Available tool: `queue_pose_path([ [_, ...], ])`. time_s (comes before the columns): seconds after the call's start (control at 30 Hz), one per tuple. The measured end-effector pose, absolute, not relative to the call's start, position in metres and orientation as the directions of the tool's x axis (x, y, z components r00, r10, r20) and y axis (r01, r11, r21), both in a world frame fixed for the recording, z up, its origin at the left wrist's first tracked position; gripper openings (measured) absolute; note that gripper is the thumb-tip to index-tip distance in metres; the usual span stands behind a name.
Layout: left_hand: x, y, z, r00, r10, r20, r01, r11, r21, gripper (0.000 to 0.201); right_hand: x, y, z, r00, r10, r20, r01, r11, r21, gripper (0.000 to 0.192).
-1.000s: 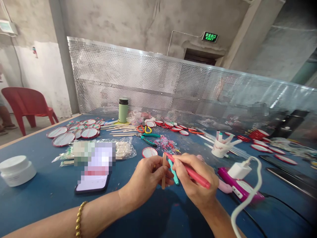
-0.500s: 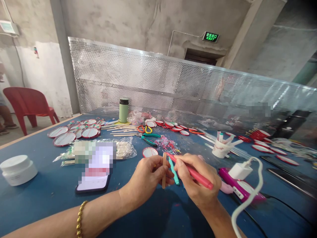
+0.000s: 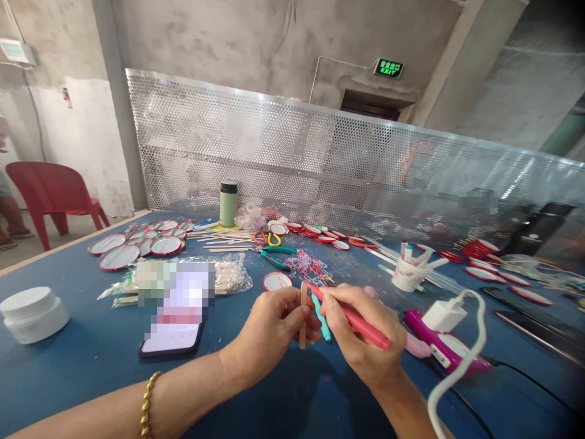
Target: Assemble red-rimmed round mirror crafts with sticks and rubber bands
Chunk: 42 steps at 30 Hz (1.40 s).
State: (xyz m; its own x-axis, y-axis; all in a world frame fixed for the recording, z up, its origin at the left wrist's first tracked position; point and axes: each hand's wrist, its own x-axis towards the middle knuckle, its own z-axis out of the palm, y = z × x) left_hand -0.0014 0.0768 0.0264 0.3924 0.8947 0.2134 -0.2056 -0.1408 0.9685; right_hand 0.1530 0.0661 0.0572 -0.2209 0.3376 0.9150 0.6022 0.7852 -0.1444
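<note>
While the marker is held, threads lie beyond.

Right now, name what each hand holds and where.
Left hand: wooden stick, by its middle. Right hand: red marker, near the end by the stick.

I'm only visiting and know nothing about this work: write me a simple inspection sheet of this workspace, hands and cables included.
Surface: blue tabletop, with small specks.
Things in use: wooden stick; red marker, its tip at or near the stick's upper end.
Clutter: phone, white jar, bagged sticks, teal-handled pliers, coloured loops, red-rimmed discs, pen cup.
Hands: left hand pinches the stick; right hand holds the marker like a pen.
Cables: white cable from a white plug at a purple unit; black cable trailing right.
Surroundings: perforated metal panel, red chair, lit exit sign; part of another person at far left.
</note>
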Motion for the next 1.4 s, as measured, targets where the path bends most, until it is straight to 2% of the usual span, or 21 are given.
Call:
queue_pose_path([
  [0.33, -0.0021, 0.0756, 0.0276, 0.36, 0.913, 0.191, -0.194, -0.127, 0.973, 0.027, 0.1533, 0.0669, 0.0586, -0.228, 0.323, 0.919, 0.628, 0.77, -0.114, 0.012],
  [1.4, -0.0019, 0.0756, 0.0293, 0.367, 0.912, 0.185, -0.194, -0.12, 0.974, 0.028, 0.1548, 0.0662, 0.0554, -0.2, 0.334, 0.921, 0.634, 0.761, -0.138, 0.011],
])
